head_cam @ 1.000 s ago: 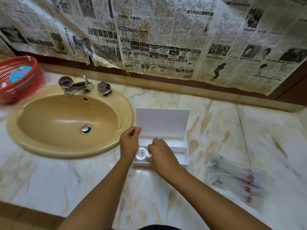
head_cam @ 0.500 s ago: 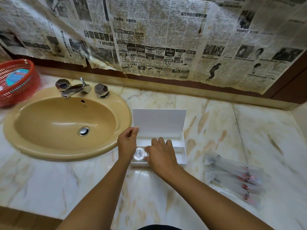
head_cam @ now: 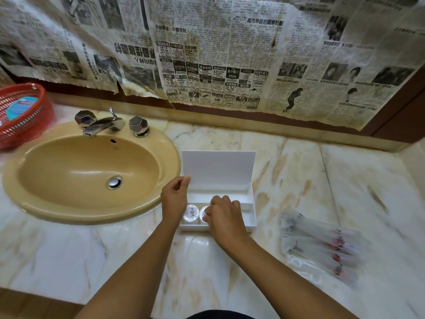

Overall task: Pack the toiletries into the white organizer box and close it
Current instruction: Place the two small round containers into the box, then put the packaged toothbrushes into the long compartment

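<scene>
The white organizer box [head_cam: 251, 204] stands open on the marble counter, its lid [head_cam: 218, 169] upright at the back. In its front left compartment lies a round wrapped soap [head_cam: 191, 213]; a second round soap [head_cam: 203, 212] sits beside it, partly under my fingers. My right hand [head_cam: 224, 216] rests on that second soap, fingers curled around it inside the box. My left hand [head_cam: 174, 199] holds the box's left end, thumb and forefinger pinching the lid's lower left corner. Several clear-wrapped toiletry packets [head_cam: 322, 247] lie on the counter to the right of the box.
A tan sink [head_cam: 89, 173] with a chrome faucet [head_cam: 103, 124] sits left of the box. A red plastic basket [head_cam: 23, 116] holding a blue item stands at the far left. Newspaper [head_cam: 230, 54] covers the wall behind the counter.
My right hand has set the second soap down beside the first in the front left compartment. My left hand stays at the lid's corner.
</scene>
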Available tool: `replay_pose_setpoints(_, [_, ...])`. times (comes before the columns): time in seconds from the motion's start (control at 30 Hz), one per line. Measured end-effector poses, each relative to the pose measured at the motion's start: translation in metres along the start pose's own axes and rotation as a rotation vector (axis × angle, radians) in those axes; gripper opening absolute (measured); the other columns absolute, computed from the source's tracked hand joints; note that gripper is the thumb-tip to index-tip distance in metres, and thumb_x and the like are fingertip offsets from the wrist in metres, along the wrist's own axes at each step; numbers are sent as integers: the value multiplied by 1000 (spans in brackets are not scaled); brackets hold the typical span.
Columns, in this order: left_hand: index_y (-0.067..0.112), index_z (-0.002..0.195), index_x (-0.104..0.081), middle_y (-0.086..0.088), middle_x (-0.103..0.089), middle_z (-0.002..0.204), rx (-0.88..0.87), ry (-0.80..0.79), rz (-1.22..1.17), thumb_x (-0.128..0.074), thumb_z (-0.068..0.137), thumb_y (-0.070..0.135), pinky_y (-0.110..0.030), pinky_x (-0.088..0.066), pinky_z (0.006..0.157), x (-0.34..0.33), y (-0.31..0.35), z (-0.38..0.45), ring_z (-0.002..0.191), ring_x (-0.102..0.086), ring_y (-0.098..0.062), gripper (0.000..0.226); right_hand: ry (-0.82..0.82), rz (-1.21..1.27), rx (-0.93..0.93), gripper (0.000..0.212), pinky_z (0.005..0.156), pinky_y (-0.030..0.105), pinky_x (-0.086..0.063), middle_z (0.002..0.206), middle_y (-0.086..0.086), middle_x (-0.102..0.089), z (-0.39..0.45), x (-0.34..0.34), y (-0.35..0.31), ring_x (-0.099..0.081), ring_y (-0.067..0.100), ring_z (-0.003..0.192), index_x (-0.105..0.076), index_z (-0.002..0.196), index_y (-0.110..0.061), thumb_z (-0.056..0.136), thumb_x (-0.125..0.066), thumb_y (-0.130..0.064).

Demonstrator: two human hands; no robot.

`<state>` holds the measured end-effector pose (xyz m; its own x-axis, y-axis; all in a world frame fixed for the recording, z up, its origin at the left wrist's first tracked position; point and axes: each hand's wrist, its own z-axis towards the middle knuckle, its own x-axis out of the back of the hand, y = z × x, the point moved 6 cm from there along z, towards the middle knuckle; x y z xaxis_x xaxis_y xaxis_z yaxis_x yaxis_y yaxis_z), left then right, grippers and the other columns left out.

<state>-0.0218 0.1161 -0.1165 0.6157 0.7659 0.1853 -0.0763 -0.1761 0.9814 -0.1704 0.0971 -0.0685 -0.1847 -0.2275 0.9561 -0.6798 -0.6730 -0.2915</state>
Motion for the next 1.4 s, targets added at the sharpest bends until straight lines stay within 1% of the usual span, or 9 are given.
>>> replay_pose_setpoints(0.2, [8, 84, -68, -4, -61, 72, -6, -5, 21, -62, 96, 19, -7, -40, 59, 0, -2, 1, 64, -49, -10, 18, 40, 65, -4, 22, 83, 35, -33, 106, 2, -56, -4, 12, 4, -47, 25, 103, -70, 104, -18, 94, -53, -29])
replay_pose_setpoints(0.43, [12, 87, -68, -4, -63, 78, -11, -18, 35, -62, 96, 19, -12, -42, 65, 0, -6, 2, 70, -52, -10, 13, 257, 156, -177, 25, 80, 37, -40, 100, 5, -62, -27, 44, 54, -58, 28, 96, -71, 107, -16, 84, -63, -12])
replay_pose_setpoints(0.53, [12, 88, -68, 0, -64, 76, -5, -17, 35, -63, 96, 18, -15, -43, 69, 0, -6, -1, 70, -53, -6, 11, 186, 169, -316, 33, 90, 34, -39, 116, 5, -58, -40, 56, 89, -54, 25, 109, -64, 122, -17, 91, -54, -11])
replay_pose_setpoints(0.7, [11, 88, -66, 2, -60, 75, 6, -20, 70, -62, 96, 15, -2, -39, 63, -1, -3, -1, 72, -51, -6, 10, -1, 71, -566, 46, 89, 33, -44, 131, 3, -50, -63, 57, 141, -58, 27, 108, -54, 132, -23, 90, -49, -4])
replay_pose_setpoints(0.9, [13, 94, -66, 5, -62, 81, 103, 7, -12, -62, 97, 17, -7, -40, 68, -6, -3, -9, 74, -54, -1, 7, -91, -35, -688, 39, 84, 33, -45, 121, 9, -61, -74, 50, 165, -59, 31, 109, -61, 119, -15, 86, -49, 0])
replay_pose_setpoints(1.0, [15, 95, -67, 12, -63, 81, 120, 8, -59, -61, 97, 20, -7, -41, 70, -8, -5, -15, 76, -55, 3, 8, -79, -66, -694, 24, 67, 29, -41, 99, 12, -67, -75, 50, 165, -64, 32, 94, -65, 94, -10, 83, -49, 4])
replay_pose_setpoints(1.17, [9, 97, -69, 7, -64, 82, 110, 9, -58, -61, 97, 21, -1, -41, 67, -8, -5, -16, 74, -55, 4, 15, 26, -38, -621, 29, 64, 27, -41, 95, 10, -69, -65, 61, 152, -65, 31, 85, -70, 94, -13, 84, -49, 4])
replay_pose_setpoints(1.3, [8, 95, -70, 10, -60, 74, 113, 11, -61, -61, 97, 23, -2, -41, 64, -7, -5, -17, 65, -53, 6, 18, 85, 46, -500, 32, 55, 26, -34, 75, 0, -62, -48, 79, 119, -60, 29, 74, -62, 72, -22, 84, -51, 4])
replay_pose_setpoints(1.4, [8, 90, -69, 11, -53, 65, 122, 12, -59, -62, 97, 25, -11, -40, 63, -7, -4, -17, 56, -47, 6, 20, 216, 122, -339, 31, 59, 25, -38, 89, -1, -70, -34, 103, 86, -64, 27, 79, -73, 93, -25, 88, -53, -1])
